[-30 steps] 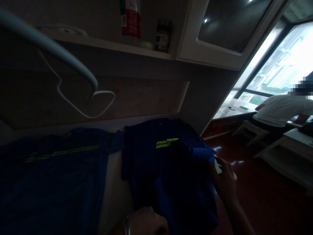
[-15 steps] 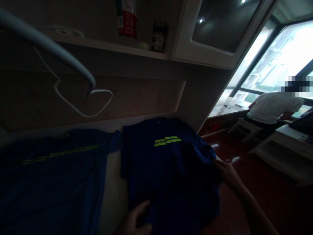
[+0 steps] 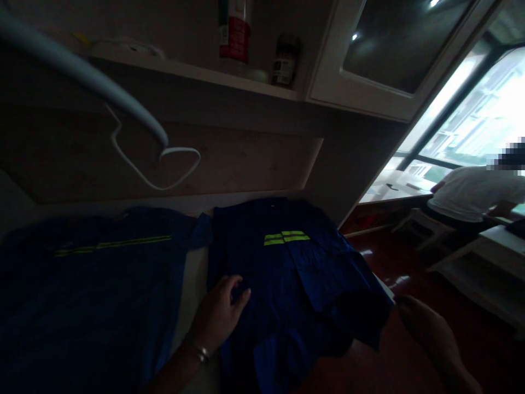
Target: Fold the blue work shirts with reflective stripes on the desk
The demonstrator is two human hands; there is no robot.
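Folded blue shirt [image 3: 295, 273] lies on the white surface [image 3: 192, 284], long axis running away from the person. Left hand [image 3: 219, 314] rests flat, fingers loose, on the shirt's left edge — nearer. Right hand [image 3: 426, 328] just off its right corner — grip too dark to tell.

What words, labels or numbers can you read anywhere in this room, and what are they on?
None can be read.
Red-and-white can on the shelf: label print too blurred.
Small dark jar beside it: pale label, illegible.
Folded dark blue shirt with yellow-green stripes under the left hand: stripes only, no lettering visible.
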